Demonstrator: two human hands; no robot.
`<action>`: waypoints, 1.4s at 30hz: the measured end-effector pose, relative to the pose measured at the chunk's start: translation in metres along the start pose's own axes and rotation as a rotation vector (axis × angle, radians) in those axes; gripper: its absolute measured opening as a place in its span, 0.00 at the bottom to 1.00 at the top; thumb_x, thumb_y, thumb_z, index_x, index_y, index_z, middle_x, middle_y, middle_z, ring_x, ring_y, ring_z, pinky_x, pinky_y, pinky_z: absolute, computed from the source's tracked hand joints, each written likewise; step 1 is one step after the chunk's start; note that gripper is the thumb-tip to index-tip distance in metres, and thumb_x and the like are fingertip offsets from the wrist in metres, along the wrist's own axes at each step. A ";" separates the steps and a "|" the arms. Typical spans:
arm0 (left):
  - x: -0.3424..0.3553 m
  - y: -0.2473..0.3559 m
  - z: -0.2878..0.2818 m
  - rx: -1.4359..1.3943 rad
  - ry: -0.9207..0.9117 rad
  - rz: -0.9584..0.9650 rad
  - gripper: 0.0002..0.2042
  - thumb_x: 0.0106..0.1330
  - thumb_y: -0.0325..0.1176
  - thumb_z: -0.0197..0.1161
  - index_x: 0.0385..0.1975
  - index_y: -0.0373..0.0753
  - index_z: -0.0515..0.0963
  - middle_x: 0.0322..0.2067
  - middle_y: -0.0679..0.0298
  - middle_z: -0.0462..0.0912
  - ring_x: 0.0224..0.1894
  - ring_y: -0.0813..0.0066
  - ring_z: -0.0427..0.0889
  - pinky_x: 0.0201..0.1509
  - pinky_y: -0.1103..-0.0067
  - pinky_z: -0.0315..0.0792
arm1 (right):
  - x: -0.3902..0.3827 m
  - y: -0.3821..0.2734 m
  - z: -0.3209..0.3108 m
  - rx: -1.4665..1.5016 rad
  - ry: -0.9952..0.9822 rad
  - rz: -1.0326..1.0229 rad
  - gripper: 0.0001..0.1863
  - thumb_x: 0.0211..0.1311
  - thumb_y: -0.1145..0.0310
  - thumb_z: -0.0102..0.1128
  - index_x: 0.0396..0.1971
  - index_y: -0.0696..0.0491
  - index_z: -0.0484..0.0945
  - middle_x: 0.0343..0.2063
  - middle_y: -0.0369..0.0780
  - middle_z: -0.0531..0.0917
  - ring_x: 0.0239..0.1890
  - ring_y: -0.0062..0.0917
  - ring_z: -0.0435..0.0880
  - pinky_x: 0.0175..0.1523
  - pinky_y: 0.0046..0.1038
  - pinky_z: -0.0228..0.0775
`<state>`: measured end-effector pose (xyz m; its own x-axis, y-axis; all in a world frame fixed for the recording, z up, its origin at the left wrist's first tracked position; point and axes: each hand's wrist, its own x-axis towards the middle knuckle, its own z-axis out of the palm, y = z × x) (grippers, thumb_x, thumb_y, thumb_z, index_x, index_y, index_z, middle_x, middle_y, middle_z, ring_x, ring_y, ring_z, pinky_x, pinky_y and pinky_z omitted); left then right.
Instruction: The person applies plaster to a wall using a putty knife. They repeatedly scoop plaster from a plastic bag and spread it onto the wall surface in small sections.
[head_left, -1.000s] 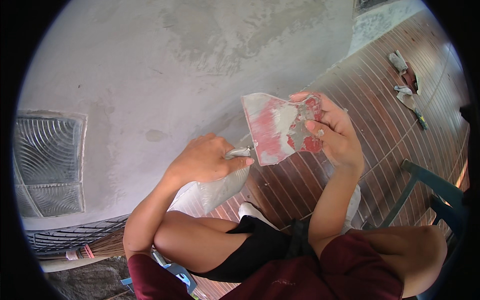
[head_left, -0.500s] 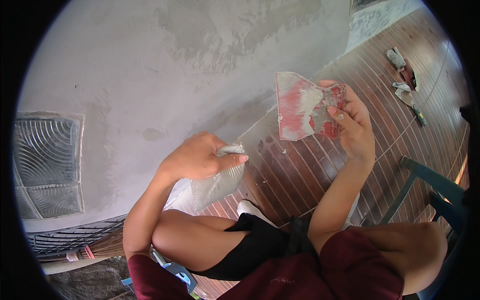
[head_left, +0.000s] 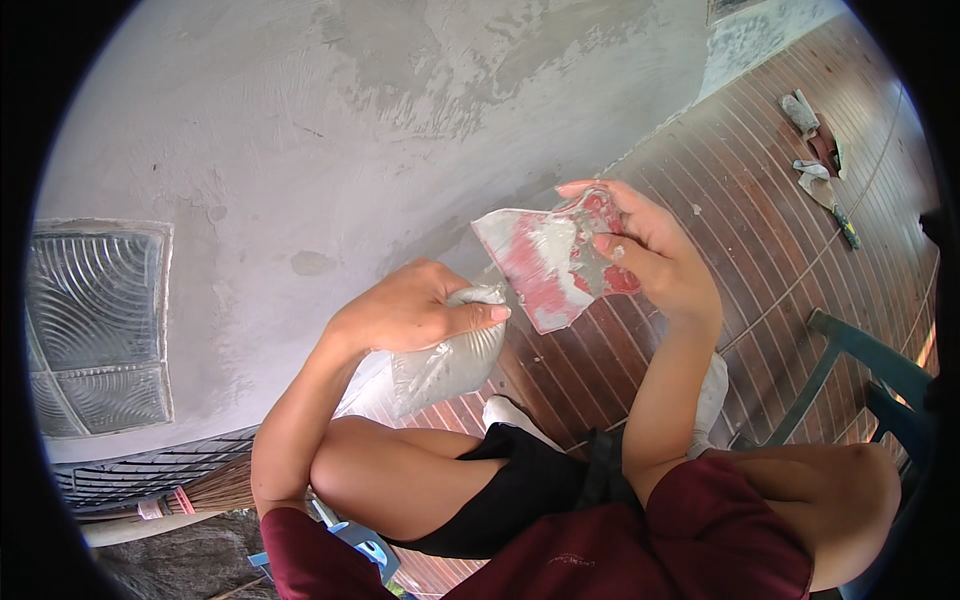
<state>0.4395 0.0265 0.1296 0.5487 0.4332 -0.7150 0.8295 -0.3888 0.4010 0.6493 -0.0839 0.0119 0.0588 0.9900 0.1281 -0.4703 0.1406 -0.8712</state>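
My left hand point(head_left: 415, 308) is closed round the gathered top of a pale plastic bag point(head_left: 448, 366), which hangs in front of the wall with whitish stuff inside. In my right hand point(head_left: 655, 255) is a flat red putty spreader point(head_left: 545, 262), gripped by its narrow end between thumb and fingers. White putty is smeared over its face. The spreader's wide edge points left and stands close to the top of the bag, just apart from it. Beyond both hands rises a grey plastered wall point(head_left: 300, 150) with darker patches.
Striped brown tiles point(head_left: 780, 220) cover the floor. Scrapers with dried putty point(head_left: 822, 185) lie at the far right. A dark green chair point(head_left: 860, 350) stands on the right. Patterned glass blocks point(head_left: 100, 320) sit in the wall at left, above a straw broom point(head_left: 215, 490).
My right hand has brought the spreader left and slightly down, toward the bag, and tilted it. My left hand with the bag has shifted a little to the right.
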 end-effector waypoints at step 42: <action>-0.012 -0.030 0.014 0.259 -0.060 -0.176 0.30 0.62 0.62 0.58 0.21 0.35 0.80 0.17 0.54 0.77 0.24 0.57 0.78 0.30 0.66 0.70 | 0.029 0.026 0.015 0.791 0.435 -0.181 0.18 0.71 0.74 0.46 0.58 0.57 0.64 0.54 0.41 0.75 0.52 0.32 0.79 0.57 0.43 0.76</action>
<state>0.4071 0.0216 0.1182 0.3855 0.4664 -0.7961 0.8530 -0.5092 0.1147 0.6250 -0.0521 0.0001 0.4409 0.8922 -0.0980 -0.8774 0.4053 -0.2568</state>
